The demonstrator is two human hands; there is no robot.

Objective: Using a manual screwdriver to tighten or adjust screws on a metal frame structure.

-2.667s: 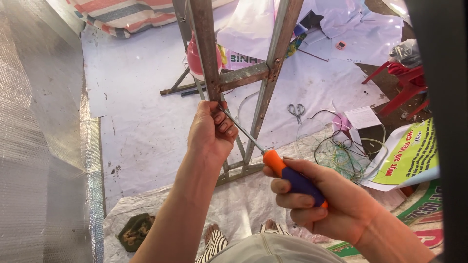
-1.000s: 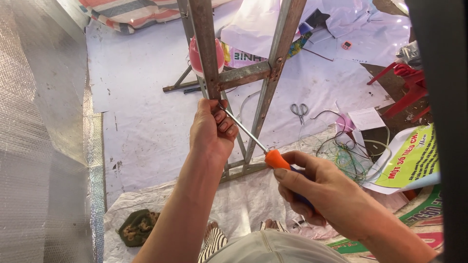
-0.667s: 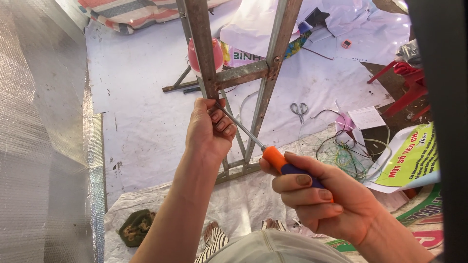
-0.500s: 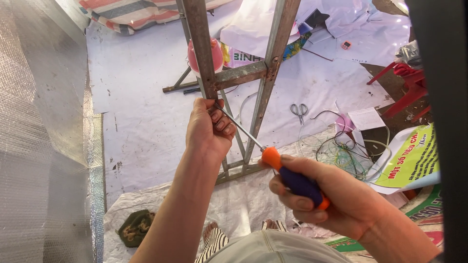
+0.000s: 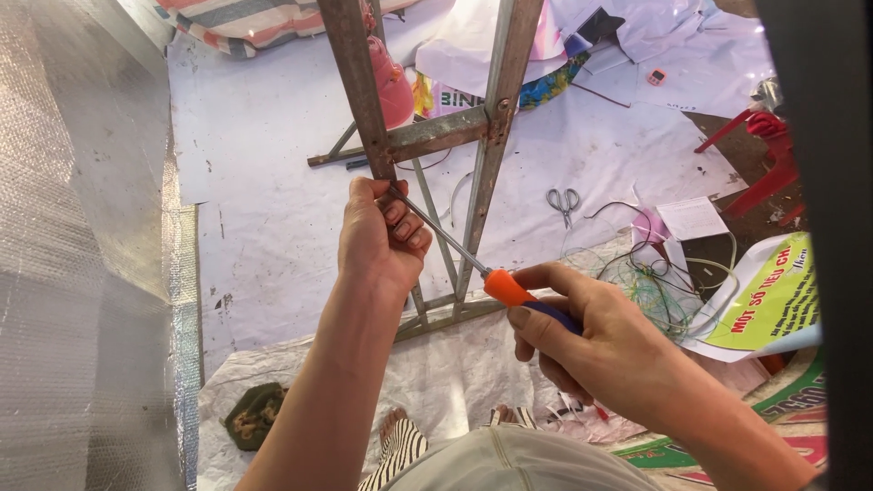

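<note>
My left hand (image 5: 380, 238) grips the left upright of a rusty metal frame (image 5: 496, 109), just below its crossbar. My right hand (image 5: 591, 341) holds a screwdriver (image 5: 509, 291) with an orange and blue handle. Its thin shaft runs up and left, and the tip meets the upright at my left fingers. The tip itself is hidden by my fingers.
A pair of scissors (image 5: 564, 202) lies on the white sheet (image 5: 264, 209) beyond the frame. A tangle of wires (image 5: 650, 277) and a printed yellow-green banner (image 5: 773, 300) lie to the right. Red plastic furniture (image 5: 764, 164) stands at far right. A silvery sheet (image 5: 82, 273) hangs on the left.
My right hand has turned on the screwdriver handle several times, covering and uncovering the blue grip. My left hand has stayed on the upright.
</note>
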